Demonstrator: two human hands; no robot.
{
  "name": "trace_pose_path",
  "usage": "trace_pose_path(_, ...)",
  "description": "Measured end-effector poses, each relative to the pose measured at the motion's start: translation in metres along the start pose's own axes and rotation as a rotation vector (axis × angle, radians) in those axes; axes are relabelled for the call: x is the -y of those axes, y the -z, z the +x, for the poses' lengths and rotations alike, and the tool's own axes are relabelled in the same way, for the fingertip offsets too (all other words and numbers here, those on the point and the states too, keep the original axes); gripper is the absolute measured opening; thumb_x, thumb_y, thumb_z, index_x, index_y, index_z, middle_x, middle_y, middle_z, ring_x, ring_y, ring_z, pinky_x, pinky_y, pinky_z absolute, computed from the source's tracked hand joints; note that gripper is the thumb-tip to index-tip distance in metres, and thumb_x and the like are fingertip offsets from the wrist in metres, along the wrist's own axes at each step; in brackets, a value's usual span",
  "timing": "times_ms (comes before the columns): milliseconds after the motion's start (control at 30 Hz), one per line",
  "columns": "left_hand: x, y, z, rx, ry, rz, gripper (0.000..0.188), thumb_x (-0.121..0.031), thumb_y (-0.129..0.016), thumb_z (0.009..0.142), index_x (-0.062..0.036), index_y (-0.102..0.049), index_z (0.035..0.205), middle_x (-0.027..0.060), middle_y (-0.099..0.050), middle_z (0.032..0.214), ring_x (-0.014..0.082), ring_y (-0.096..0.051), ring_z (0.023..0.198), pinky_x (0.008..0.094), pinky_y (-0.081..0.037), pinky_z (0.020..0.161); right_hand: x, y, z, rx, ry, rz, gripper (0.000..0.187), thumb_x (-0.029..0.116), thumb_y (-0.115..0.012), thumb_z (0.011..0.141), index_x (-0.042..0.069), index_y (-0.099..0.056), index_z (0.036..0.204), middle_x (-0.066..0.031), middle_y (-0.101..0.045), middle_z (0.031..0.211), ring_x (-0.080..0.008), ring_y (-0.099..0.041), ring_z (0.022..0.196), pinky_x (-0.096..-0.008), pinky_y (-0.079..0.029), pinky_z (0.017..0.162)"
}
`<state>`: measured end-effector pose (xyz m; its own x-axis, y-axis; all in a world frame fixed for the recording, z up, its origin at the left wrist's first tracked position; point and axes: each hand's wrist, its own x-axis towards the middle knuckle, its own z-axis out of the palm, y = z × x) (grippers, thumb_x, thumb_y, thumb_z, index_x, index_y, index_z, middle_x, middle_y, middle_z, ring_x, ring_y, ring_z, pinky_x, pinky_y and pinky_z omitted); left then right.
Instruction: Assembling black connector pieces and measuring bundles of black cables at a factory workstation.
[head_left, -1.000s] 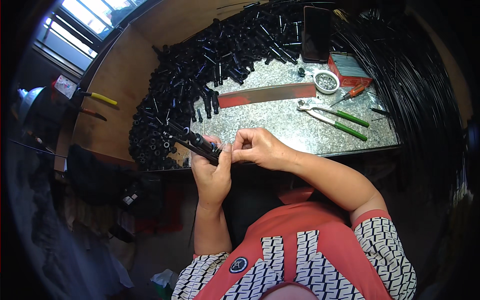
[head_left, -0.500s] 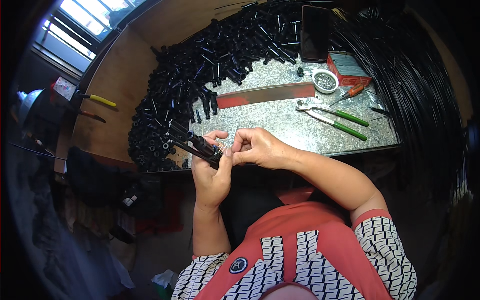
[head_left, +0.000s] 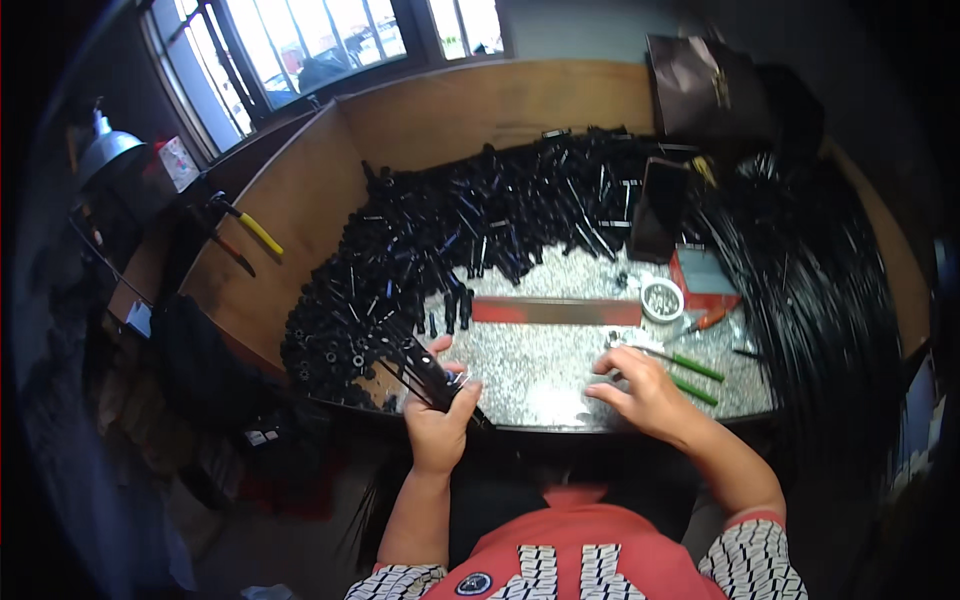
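My left hand [head_left: 438,432] is closed around a bundle of black tubular parts [head_left: 425,368], with thin black rods sticking out beside them toward the far left. A small shiny bit shows near the thumb, too small to make out. My right hand [head_left: 645,395] hovers at the end-cutting pincers [head_left: 697,366] with green handles, its thumb and fingers apart and nothing visible between them. The hand hides the middle of the pincers. Whether it touches them I cannot tell.
A heap of black tubular parts [head_left: 480,210] fills the back and left. Beyond the pincers are a long flat bar [head_left: 555,312], a white bowl [head_left: 662,300] of small metal pieces, an orange-handled screwdriver [head_left: 710,318], a red box [head_left: 705,275], a phone [head_left: 660,210] and black strands [head_left: 820,290].
My right hand has left the left hand's side and moved right to the pincers. The left hand keeps its bundle. The view has tilted up, bringing more window into sight.
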<state>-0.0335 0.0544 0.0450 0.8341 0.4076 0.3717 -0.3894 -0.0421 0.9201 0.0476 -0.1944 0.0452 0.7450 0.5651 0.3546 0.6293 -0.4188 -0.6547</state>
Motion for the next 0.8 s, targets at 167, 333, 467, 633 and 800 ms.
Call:
trace_pose_path(167, 0.01, -0.001, 0.004, 0.001, 0.06, -0.36, 0.016, -0.002, -0.06, 0.085, -0.0052, -0.053, 0.098, 0.0115, -0.059, 0.1, 0.0197, -0.062, 0.085, 0.0294, -0.051, 0.074, -0.027, 0.038, -0.028, -0.085, -0.058, -0.531, 0.027, 0.019, -0.072, 0.075, 0.001, -0.053, 0.082, -0.0155, -0.055, 0.087, -0.0343, -0.056, 0.082, -0.041, -0.046, 0.07)
trace_pose_path(333, 0.009, -0.003, -0.002, 0.137, 0.195, -0.296, 0.011, 0.001, -0.053, 0.09, -0.0072, -0.046, 0.093, 0.0115, -0.06, 0.078, 0.0162, -0.06, 0.059, 0.0273, -0.05, 0.055, -0.045, 0.043, -0.047, -0.005, -0.124, -0.707, 0.03, 0.022, -0.072, 0.075, -0.001, -0.054, 0.083, -0.0173, -0.054, 0.089, -0.0349, -0.056, 0.084, -0.0422, -0.046, 0.072)
trace_pose_path(467, 0.012, -0.001, -0.003, 0.107, 0.192, -0.267, 0.011, 0.001, -0.053, 0.09, -0.0074, -0.045, 0.092, 0.0088, -0.057, 0.072, 0.0128, -0.055, 0.054, 0.0236, -0.046, 0.048, -0.054, 0.043, -0.053, 0.001, -0.093, -0.735, 0.03, 0.023, -0.071, 0.076, -0.002, -0.054, 0.082, -0.0172, -0.054, 0.088, -0.0348, -0.055, 0.082, -0.0434, -0.046, 0.072)
trace_pose_path(633, 0.012, -0.008, -0.004, 0.101, 0.184, -0.176, 0.014, 0.0, -0.053, 0.089, -0.009, -0.042, 0.091, 0.0064, -0.05, 0.066, 0.0134, -0.048, 0.048, 0.0246, -0.042, 0.044, -0.056, 0.037, -0.048, -0.049, -0.026, -0.693, 0.022, 0.017, -0.064, 0.082, -0.002, -0.052, 0.086, -0.0186, -0.052, 0.084, -0.0364, -0.054, 0.076, -0.0439, -0.045, 0.066)
trace_pose_path(800, 0.014, -0.015, -0.001, 0.272, 0.123, -0.376, 0.015, 0.003, -0.054, 0.088, -0.0064, -0.044, 0.092, 0.0123, -0.06, 0.085, 0.0243, -0.063, 0.085, 0.0383, -0.049, 0.087, -0.03, 0.039, -0.037, -0.159, -0.108, -0.147, 0.011, 0.011, -0.057, 0.088, 0.001, -0.052, 0.087, -0.0109, -0.054, 0.068, -0.0223, -0.052, 0.059, -0.0328, -0.043, 0.057)
